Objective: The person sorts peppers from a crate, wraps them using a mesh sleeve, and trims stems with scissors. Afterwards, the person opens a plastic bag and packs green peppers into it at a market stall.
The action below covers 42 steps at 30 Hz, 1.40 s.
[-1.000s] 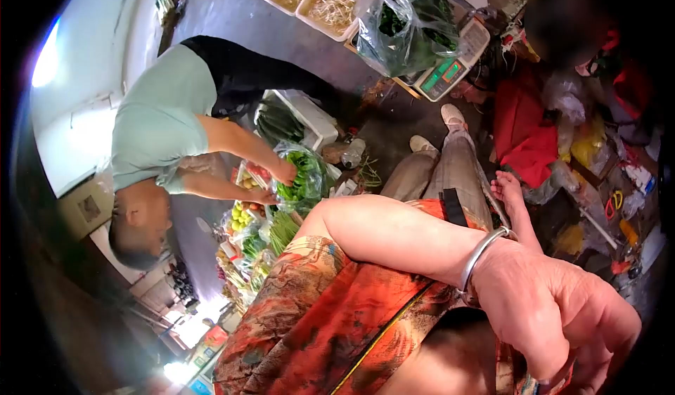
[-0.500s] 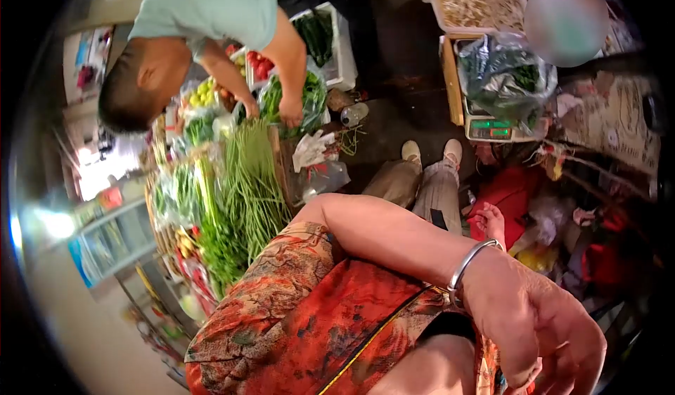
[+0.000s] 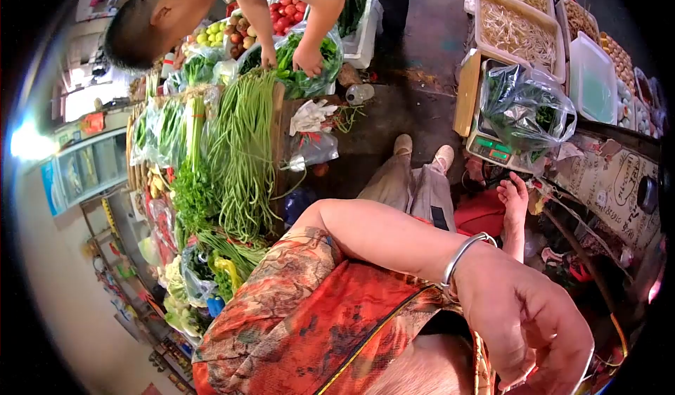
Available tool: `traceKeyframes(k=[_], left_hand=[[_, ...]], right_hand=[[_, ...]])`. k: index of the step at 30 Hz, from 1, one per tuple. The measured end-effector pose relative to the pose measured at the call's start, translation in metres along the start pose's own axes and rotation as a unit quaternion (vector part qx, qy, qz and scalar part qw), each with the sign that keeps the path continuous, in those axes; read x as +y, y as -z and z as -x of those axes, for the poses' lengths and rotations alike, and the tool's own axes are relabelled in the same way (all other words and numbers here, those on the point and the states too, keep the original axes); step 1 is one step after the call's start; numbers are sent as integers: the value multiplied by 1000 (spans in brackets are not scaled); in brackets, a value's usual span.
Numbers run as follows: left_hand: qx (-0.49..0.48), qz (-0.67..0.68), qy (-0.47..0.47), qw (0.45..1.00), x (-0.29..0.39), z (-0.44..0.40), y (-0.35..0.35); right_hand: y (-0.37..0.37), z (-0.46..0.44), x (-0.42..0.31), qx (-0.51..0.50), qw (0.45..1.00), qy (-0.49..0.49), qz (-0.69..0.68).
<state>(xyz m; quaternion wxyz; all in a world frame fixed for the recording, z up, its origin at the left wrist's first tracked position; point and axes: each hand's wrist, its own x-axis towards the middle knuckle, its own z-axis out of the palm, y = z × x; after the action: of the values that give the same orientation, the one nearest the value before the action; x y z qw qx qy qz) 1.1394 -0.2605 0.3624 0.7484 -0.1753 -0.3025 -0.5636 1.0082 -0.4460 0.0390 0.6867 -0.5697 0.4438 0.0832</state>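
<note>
My left arm reaches across my body, a silver bangle on its wrist. My left hand (image 3: 524, 314) is close to the camera at the lower right, fingers bent inward and pressed together. What they hold, if anything, is hidden. Beyond that wrist, my right hand (image 3: 515, 197) is raised with its fingers apart and slightly curled, nothing visible in it. It is nearest to the digital scale (image 3: 490, 149), apart from it. On the scale lies a clear plastic bag (image 3: 524, 103) with dark leafy greens inside.
Left stands a vegetable stall with long beans (image 3: 242, 138), celery (image 3: 193, 191) and tomatoes (image 3: 285, 15). Another person's hands (image 3: 307, 57) touch bagged leafy greens (image 3: 292, 65). Bins of bean sprouts (image 3: 517, 33) stand upper right. A plastic bottle (image 3: 359, 93) lies on the floor ahead.
The whole view has shifted, showing more of the stall and bins. My right hand has risen closer to the scale. My left hand stays bent near the camera.
</note>
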Motion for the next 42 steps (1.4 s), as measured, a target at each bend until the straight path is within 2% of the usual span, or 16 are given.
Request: traceKeyframes(k=[5, 9, 11, 15, 19, 21, 23, 27, 29, 31, 32, 35, 37, 38, 39, 42], left_hand=[[59, 78, 39, 994, -1, -5, -5], [59, 36, 43, 997, -7, -14, 0], [-34, -12, -11, 999, -18, -23, 7], [-106, -63, -13, 992, -20, -27, 24], [55, -160, 114, 979, -2, -2, 33], [179, -195, 91, 960, -6, 27, 51], [354, -232, 124, 898, -4, 52, 62], [509, -397, 112, 756, -1, 94, 103], [521, -458, 117, 710, 3, 93, 119], [504, -573, 139, 631, 5, 80, 134], [470, -640, 102, 599, 3, 76, 148], [401, -805, 84, 429, 2, 64, 201], [431, -799, 108, 406, -1, 58, 237], [444, -791, 193, 375, -2, 52, 242], [456, -775, 270, 343, 1, 47, 247], [457, -765, 307, 334, 4, 57, 253]], right_hand=[[5, 0, -9, 11, 1000, 7, -11], [14, 1, -26, 53, 998, 33, -3], [19, -1, -33, 55, 997, 45, -6], [26, -11, -42, 63, 993, 98, -5], [38, -10, -55, 97, 976, 192, 35], [37, -5, -67, 118, 962, 229, 86], [33, 3, -81, 119, 961, 228, 97], [36, 0, -88, 91, 944, 275, 155], [30, -4, -96, 92, 915, 325, 218], [28, -8, -103, 82, 900, 337, 265], [28, -15, -106, 74, 882, 364, 290], [12, -31, -117, 31, 871, 397, 287], [-3, -27, -134, 34, 854, 403, 329], [-5, -35, -139, 0, 838, 433, 333], [-7, -44, -140, 2, 782, 457, 424], [-3, -41, -139, 5, 807, 437, 398]])
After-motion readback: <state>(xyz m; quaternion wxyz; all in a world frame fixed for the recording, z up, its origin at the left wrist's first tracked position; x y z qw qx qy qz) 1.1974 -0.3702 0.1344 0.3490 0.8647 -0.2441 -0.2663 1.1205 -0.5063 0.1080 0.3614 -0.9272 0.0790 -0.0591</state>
